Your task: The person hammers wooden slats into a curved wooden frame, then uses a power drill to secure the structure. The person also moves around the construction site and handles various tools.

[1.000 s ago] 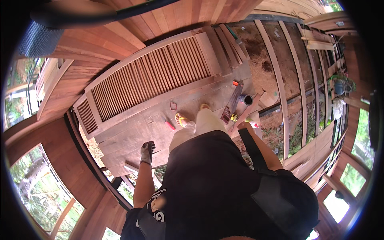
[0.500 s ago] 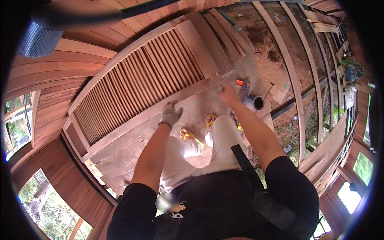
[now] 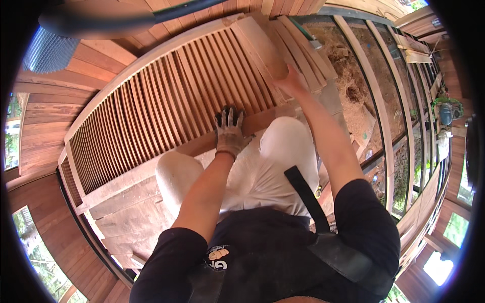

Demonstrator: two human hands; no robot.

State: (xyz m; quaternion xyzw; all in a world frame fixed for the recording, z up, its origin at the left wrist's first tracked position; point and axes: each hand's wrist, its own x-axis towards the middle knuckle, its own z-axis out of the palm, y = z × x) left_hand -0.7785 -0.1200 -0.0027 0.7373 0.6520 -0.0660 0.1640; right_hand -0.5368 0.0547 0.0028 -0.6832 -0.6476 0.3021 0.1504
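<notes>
A long slatted wooden panel (image 3: 166, 96), like a louvered shutter, lies in front of my bent knees. My left hand (image 3: 230, 131), in a grey, dirt-stained glove, lies on its near rail and slats with the fingers spread. My bare right hand (image 3: 291, 83) is at the near end of a brown wooden board (image 3: 269, 48), beside the panel's right end. Its thumb and fingers are around the board's end, though the fingertips are partly hidden. More loose boards (image 3: 303, 55) lie just right of that board.
Right of the boards, long beams (image 3: 366, 86) cross a gap over bare soil and sawdust (image 3: 351, 81). Planked walls (image 3: 60, 227) with window openings stand at left. Floor planks (image 3: 136, 217) lie under the panel's near side. A dark rod-like shape crosses the top.
I have crouched, and my knees have come up close to the panel. My left hand has come down onto the slats; my right hand has reached forward to the board. The can and orange-handled tool are now hidden.
</notes>
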